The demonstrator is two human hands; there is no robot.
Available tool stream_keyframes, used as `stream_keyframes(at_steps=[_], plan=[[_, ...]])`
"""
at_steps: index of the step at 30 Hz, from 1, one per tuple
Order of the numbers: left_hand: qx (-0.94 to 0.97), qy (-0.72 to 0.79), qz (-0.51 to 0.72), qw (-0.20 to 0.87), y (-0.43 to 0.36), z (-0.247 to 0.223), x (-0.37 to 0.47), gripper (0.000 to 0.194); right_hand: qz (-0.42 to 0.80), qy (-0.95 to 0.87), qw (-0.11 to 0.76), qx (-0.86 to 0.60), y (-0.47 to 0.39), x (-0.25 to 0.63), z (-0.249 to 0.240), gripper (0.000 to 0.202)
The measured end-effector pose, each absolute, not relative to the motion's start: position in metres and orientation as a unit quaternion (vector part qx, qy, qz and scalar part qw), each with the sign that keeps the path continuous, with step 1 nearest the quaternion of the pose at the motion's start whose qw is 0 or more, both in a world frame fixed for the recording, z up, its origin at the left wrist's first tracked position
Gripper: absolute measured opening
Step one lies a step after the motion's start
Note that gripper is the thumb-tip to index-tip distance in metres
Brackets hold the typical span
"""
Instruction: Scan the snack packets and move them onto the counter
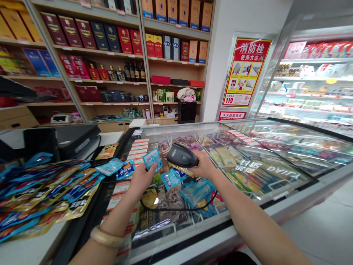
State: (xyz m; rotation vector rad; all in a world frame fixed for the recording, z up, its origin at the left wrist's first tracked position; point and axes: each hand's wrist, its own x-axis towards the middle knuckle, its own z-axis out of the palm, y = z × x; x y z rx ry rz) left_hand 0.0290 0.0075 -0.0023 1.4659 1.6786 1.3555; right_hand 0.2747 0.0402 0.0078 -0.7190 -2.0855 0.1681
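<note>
My left hand (143, 177) pinches a small light-blue packet (152, 159) above the glass top of a chest freezer (193, 127). Wrapped round the handle of a black barcode scanner (180, 155) is my right hand (203, 165). The scanner's head points left, towards the packet, with a small gap between them. Its black cable loops down over the glass. Beneath the scanner, light-blue packets (170, 179) lie on the glass. More blue packets (109, 166) rest at the freezer's left edge, left of my left hand.
A large pile of blue and gold packets (55, 187) covers the counter (41, 250) at the left. Behind it stands a black machine (74, 138). Shelves of boxes and bottles (107, 51) line the back wall. A lit refrigerated display (311, 88) is at the right.
</note>
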Motion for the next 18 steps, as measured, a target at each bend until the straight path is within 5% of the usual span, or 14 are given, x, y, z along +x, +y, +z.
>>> stream_keyframes(at_steps=[18], plan=[[0.463, 0.661, 0.569, 0.16, 0.012, -0.007, 0.027, 0.02, 0.173, -0.867, 0.392, -0.257, 0.024, 0.259, 0.012, 0.017]])
